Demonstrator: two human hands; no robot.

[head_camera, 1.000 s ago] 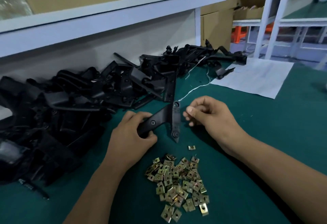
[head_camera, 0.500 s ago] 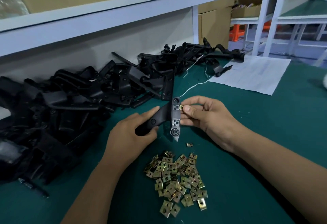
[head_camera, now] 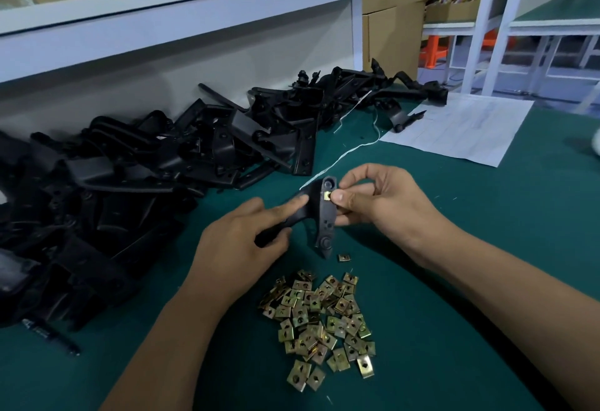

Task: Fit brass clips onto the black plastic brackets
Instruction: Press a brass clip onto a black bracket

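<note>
I see the right hand pinching a brass clip against the upper end of a black bracket; the left hand grips the bracket's arm, forefinger laid straight along it; the bracket is held above the green worktop; a heap of loose clips lies just below; one stray clip lies between heap and bracket; a pile of brackets sits left.

Bracket heap left, clip pile front, paper sheet behind-right.
</note>
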